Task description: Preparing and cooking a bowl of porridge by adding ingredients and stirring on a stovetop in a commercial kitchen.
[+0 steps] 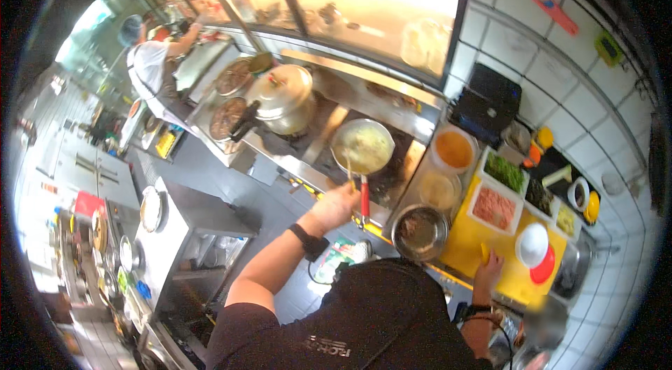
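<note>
My left hand [336, 204] grips a thin, light-coloured utensil [350, 168] whose far end reaches into a frying pan [337, 152]. The pan sits on the stove, and pale yellow-green food [370, 141] lies in it. Its red handle [365, 196] points towards me, just beside my left hand. My right hand [489, 267] is over the yellow cutting board [464, 252], with its fingers around a small yellow object [484, 252] that I cannot name surely. Left of that hand stands a steel bowl [397, 236] with some food remains. A white bowl [531, 245] and a red dish [543, 267] are to its right.
A large pressure cooker [281, 102] stands left of the pan, its black handle [245, 120] jutting forward. Tubs of minced meat [493, 206] and chopped greens [504, 169] line the board's back. An orange-filled container [454, 149] is nearby. A co-worker [152, 65] stands far left.
</note>
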### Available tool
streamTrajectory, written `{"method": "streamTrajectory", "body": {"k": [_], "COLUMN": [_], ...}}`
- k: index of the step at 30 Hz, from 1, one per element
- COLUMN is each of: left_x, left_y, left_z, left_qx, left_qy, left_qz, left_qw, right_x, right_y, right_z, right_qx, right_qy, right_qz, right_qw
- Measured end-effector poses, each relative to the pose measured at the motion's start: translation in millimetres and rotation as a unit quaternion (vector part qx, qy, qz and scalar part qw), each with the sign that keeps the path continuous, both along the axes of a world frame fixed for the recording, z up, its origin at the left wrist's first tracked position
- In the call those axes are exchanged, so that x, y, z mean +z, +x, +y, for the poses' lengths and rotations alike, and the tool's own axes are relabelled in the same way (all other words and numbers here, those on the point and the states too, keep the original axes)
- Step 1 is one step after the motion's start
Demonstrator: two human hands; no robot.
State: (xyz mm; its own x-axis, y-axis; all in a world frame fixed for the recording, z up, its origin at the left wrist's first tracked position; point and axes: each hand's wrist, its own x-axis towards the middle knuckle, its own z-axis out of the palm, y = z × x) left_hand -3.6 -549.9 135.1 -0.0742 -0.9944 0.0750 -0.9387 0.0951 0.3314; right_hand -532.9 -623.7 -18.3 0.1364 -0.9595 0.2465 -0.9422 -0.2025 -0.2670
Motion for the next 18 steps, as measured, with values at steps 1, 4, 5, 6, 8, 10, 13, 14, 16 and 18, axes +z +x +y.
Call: {"method": "streamTrajectory", "body": {"k": [1, 4, 5, 6, 8, 10, 13, 14, 16, 18], "left_x": [6.0, 24.1, 14.9, 10.8, 7.4, 6.4, 19.5, 22.1, 11.0, 5.0], "left_y": [-6.5, -8.1, 1.3, 8.3, 12.2, 1.7, -11.8, -12.1, 6.5, 11.4], "left_z": [0.2, -12.7, -17.0, -20.7, -24.2, -20.4, -15.6, -15.4, -25.6, -28.2], "left_qx": [-0.019, -0.049, -0.044, -0.044, -0.022, 0.013, -0.055, -0.057, -0.041, -0.026], "left_qy": [0.005, 0.022, -0.002, -0.025, -0.035, -0.014, -0.002, -0.006, -0.031, -0.053], "left_qz": [0.009, 0.018, 0.039, 0.061, 0.04, -0.017, -0.018, -0.003, 0.009, 0.021], "left_qw": [1.0, 0.998, 0.998, 0.997, 0.998, 1.0, 0.998, 0.998, 0.999, 0.998], "right_x": [-12.3, -13.6, -5.9, 3.9, 10.4, 5.7, 19.6, 19.8, 17.9, 2.8], "right_y": [-7.9, -3.2, 2.5, 7.3, 7.1, 3.1, 18.3, 18.3, 17.1, 10.7], "right_z": [-4.2, -9.3, -13.1, -13.4, -14.5, -16.9, -14.1, -15.8, -18.7, -18.1], "right_qx": [0.026, -0.036, -0.026, -0.027, -0.029, -0.025, -0.057, -0.055, -0.034, -0.018], "right_qy": [-0.032, 0.034, 0.027, 0.038, 0.041, 0.039, 0.048, 0.043, 0.052, -0.001], "right_qz": [0.01, 0.033, 0.031, 0.021, 0.011, -0.012, -0.001, -0.002, 0.033, 0.017], "right_qw": [0.999, 0.998, 0.999, 0.999, 0.999, 0.999, 0.997, 0.998, 0.998, 1.0]}}
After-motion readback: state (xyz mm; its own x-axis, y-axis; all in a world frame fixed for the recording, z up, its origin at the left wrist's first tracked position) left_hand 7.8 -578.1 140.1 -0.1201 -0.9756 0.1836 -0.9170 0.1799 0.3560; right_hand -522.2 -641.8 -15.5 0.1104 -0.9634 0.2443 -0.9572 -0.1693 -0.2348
